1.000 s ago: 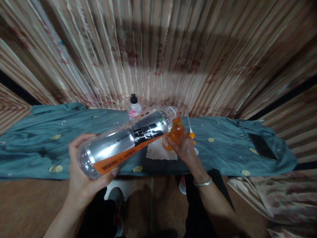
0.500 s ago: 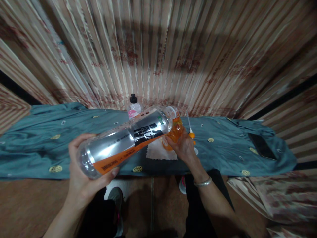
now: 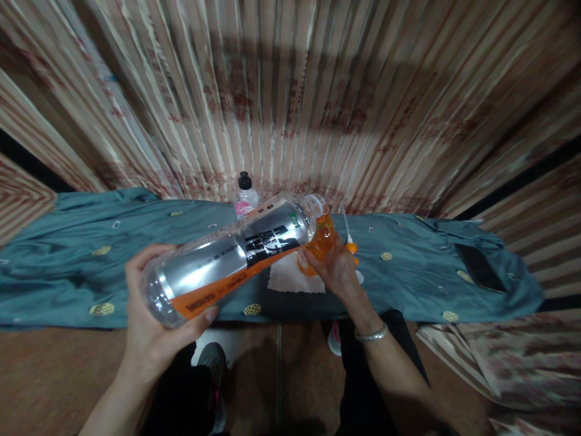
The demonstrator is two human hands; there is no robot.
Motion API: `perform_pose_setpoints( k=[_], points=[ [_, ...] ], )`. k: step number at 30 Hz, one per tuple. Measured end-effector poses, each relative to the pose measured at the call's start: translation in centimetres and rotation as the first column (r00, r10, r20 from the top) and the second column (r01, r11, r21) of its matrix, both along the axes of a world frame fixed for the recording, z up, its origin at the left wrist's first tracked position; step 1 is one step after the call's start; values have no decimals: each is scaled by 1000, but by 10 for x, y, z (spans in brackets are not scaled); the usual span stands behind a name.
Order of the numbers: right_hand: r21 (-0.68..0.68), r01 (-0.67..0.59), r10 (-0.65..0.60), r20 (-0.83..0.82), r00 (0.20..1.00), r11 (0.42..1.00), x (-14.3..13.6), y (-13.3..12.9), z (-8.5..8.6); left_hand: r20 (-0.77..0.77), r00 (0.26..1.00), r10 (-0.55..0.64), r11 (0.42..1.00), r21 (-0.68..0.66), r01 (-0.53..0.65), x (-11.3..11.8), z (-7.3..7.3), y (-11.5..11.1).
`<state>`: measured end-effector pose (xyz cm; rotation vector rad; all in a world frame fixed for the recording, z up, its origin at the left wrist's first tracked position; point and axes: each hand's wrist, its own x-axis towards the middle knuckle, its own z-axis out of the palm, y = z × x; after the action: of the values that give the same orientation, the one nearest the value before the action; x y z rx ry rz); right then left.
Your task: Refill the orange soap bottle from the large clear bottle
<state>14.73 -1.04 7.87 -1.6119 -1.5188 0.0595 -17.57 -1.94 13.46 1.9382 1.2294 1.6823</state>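
A large clear bottle with a silver and orange label (image 3: 227, 260) lies tilted across the view, its neck at the upper right. My left hand (image 3: 154, 309) is wrapped round its base. My right hand (image 3: 338, 266) grips a small orange translucent bottle (image 3: 321, 239), whose top meets the mouth of the large bottle. Whether liquid is flowing cannot be made out. Beneath the orange bottle lies a pale cloth (image 3: 293, 278). An orange pump top with a thin tube (image 3: 351, 247) rests just behind my right hand, beside a partly hidden white round piece (image 3: 359, 277).
A clear bottle with a black cap (image 3: 246, 197) stands at the back of the table with a teal cover (image 3: 408, 272). On the right lies a black phone (image 3: 480, 267). Striped curtains (image 3: 290, 103) hang behind. Shoes show on the floor below.
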Motion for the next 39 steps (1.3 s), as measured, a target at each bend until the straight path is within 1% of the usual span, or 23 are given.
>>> perform_pose_setpoints(
  k=[5,11,21,25,31,35,39],
  points=[
    [-3,14,-14,-1,1000,1000,0,0,0,-4,1000,-1,1000,-24,1,-1,1,-1],
    [3,7,-7,-10,1000,1000,-1,0,0,-10,1000,3,1000,-5,-3,0,2,-2],
    [-1,4,-4,-12,1000,1000,0,-1,-1,-11,999,-51,999,13,51,-2,1,0],
    [4,-2,2,-12,1000,1000,0,0,0,38,997,-61,998,21,60,1,1,0],
    [-3,10,-10,-16,1000,1000,0,1,-1,107,991,-74,997,-29,78,6,7,-3],
    [-9,11,-11,-5,1000,1000,1,1,-2,137,987,-89,994,-54,97,8,10,-5],
    [-4,11,-11,4,1000,1000,2,1,-3,155,982,-105,992,-50,114,8,10,-4]
  ],
)
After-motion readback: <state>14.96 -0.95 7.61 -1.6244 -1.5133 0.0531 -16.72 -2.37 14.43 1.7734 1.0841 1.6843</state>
